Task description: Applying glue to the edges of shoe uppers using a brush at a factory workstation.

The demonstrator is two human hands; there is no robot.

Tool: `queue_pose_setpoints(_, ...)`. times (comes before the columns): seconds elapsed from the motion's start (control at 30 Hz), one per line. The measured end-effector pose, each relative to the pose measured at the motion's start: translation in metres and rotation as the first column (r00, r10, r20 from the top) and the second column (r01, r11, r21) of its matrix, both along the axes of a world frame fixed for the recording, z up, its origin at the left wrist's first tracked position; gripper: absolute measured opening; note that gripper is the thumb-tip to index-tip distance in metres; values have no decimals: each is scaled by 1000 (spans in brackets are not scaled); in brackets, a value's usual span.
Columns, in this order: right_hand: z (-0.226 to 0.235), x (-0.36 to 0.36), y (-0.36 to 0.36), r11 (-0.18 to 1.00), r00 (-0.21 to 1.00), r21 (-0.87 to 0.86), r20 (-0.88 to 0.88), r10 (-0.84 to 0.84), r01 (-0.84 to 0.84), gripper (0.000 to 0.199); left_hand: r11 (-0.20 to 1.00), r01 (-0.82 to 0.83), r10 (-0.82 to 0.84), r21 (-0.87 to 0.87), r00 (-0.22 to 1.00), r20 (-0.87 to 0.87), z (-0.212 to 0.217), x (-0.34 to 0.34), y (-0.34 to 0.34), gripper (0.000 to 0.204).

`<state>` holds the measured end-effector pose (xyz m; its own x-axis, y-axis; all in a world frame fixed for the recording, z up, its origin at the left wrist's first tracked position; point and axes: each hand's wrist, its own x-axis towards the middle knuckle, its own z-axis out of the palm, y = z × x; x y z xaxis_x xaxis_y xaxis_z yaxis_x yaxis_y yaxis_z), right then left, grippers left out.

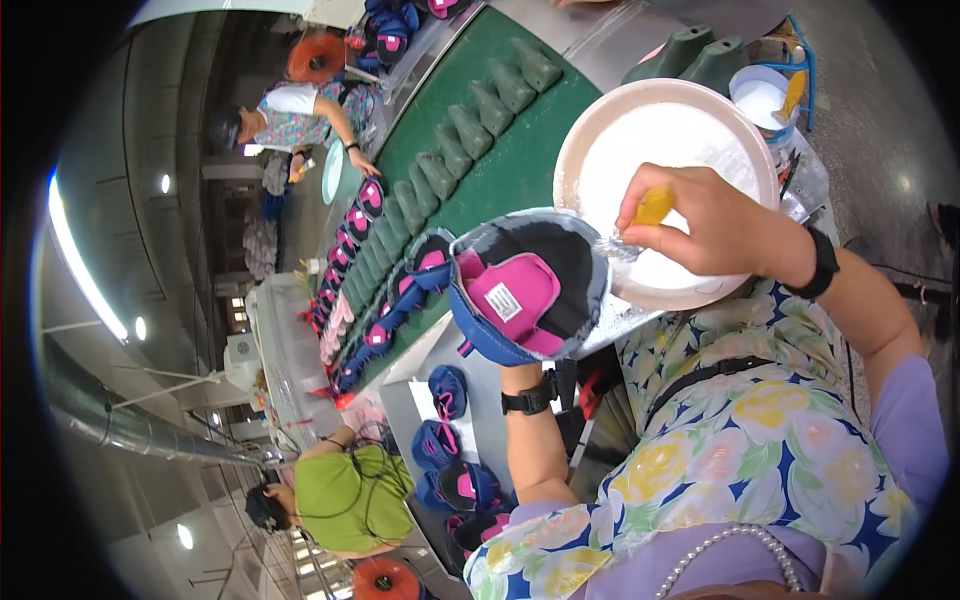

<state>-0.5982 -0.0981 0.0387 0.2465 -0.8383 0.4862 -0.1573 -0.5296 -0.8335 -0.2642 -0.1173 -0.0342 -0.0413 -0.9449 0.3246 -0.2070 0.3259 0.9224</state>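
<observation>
My left hand holds up a blue shoe upper from below; its fingers are hidden behind the upper. The upper's opening faces me, with a black lining, a grey rim and a pink tongue carrying a white label. Pinched in my right hand is a brush with a yellow handle. Its pale bristles are at the right edge of the upper, over the near left rim of a wide basin of white material. A dark band circles each of my wrists.
A green conveyor belt carries rows of grey-green shoe lasts and blue-pink uppers. More uppers lie on a surface beside my left forearm. A white bucket stands beyond the basin. Two co-workers are at the left.
</observation>
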Motion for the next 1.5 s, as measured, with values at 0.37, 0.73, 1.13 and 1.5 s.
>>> queue_pose_setpoints(0.37,-18,23,5,993,998,106,41,53,-57,16,989,-110,119,-95,988,95,-34,30,-4,39)
queue_pose_setpoints(0.73,-26,-33,-7,923,946,362,235,-223,128,14,905,208,90,371,759,-644,-72,109,-122,17)
queue_pose_setpoints(1.13,-33,-50,-8,907,983,384,-9,-185,174,10,433,-810,811,-396,158,563,-86,263,-136,57)
queue_pose_setpoints(1.5,-14,-19,-24,902,980,403,-179,-86,152,12,790,-496,-116,361,457,882,-68,342,109,54)
